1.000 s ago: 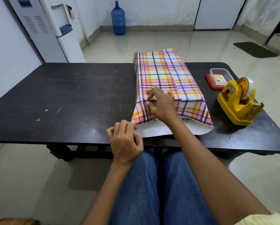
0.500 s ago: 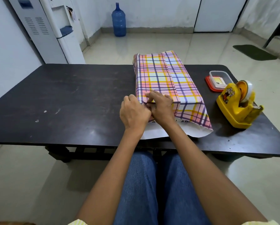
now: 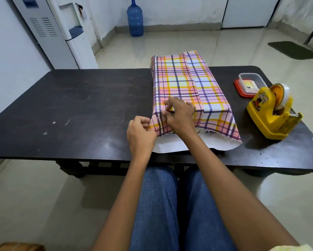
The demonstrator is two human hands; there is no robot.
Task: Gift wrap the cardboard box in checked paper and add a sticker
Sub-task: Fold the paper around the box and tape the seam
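The box [image 3: 204, 131], sleeved in checked paper [image 3: 181, 82], lay on the table [image 3: 79, 115] at the person's 12 o'clock. The left hand [image 3: 141, 134] pinched the loose flap at the box's 7 o'clock corner; the right hand [image 3: 179, 116] pinched the fold beside it. The paper looked thin, light and easily torn: best held close to the crease, against the stiff box edge.

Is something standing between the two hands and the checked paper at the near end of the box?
Nothing visible does. The left hand and right hand both hold the checked paper at its near left corner; the tape dispenser stands apart, to the right.
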